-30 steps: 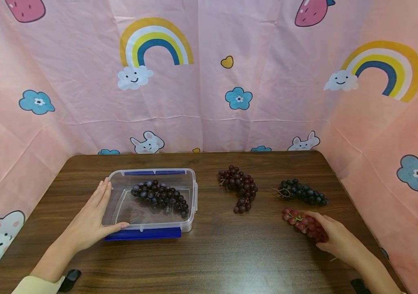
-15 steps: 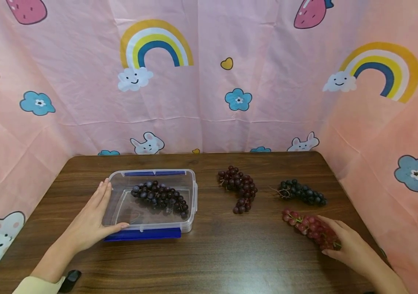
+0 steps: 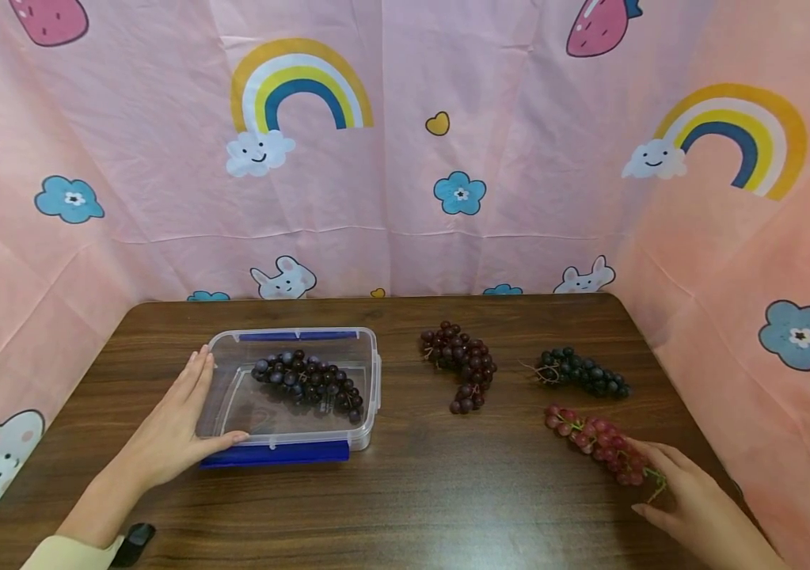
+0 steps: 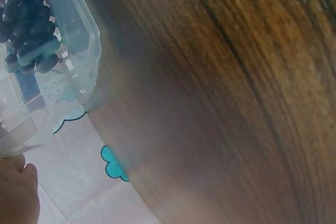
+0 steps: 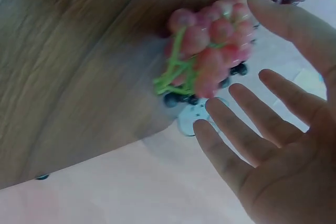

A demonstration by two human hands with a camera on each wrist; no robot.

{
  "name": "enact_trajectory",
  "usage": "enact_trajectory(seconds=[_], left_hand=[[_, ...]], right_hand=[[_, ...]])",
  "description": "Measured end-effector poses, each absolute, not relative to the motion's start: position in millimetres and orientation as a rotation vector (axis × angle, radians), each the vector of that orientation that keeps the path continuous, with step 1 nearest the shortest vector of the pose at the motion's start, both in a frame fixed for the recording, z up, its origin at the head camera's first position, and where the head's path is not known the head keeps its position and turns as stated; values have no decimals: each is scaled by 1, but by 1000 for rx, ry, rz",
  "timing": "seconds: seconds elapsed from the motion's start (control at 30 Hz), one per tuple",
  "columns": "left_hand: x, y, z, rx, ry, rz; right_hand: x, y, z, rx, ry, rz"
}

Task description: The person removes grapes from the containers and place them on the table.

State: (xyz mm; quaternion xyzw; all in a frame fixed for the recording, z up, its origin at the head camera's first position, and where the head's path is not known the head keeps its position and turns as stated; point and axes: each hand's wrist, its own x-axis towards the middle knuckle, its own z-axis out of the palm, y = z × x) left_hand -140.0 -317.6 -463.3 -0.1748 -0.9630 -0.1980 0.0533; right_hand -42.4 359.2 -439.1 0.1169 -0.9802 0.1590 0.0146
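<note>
My left hand (image 3: pixel 162 431) rests against the left side of a clear plastic food container (image 3: pixel 290 437) with blue clips, fingers straight and thumb along the front rim. Inside lies a bunch of black grapes (image 3: pixel 308 384). At the right of the table lies a bunch of red grapes (image 3: pixel 600 443), its green stem towards me. Just beside that stem end is my right hand (image 3: pixel 690 499), fingers spread and holding nothing. The right wrist view shows the red grapes (image 5: pixel 210 40) apart from the palm and most fingertips; the thumb tip appears close to them.
A dark red grape bunch (image 3: pixel 472 360) lies to the right of the container. Farther right, behind the red grapes, is a blue-black bunch (image 3: pixel 586 372). Pink printed cloth (image 3: pixel 405 206) hangs around the back and sides of the brown wooden table (image 3: pixel 433 507).
My right hand has drawn back from over the red grapes towards the lower right, uncovering their stem end. The grapes stay in place. My left hand and the container have not moved.
</note>
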Motion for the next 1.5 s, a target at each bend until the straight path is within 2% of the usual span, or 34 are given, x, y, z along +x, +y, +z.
enact_trajectory(seconds=[0.3, 0.93, 1.5], left_hand=[[-139, -317, -463, -530, -2936, -613], [-141, -318, -463, -533, -2937, -594], [-140, -319, -464, -553, -2904, -580]], right_hand=[[-39, 320, -430, 487, -2992, 530], [-79, 213, -393, 969, -2923, 618], [-105, 149, -388, 1202, -2836, 599]])
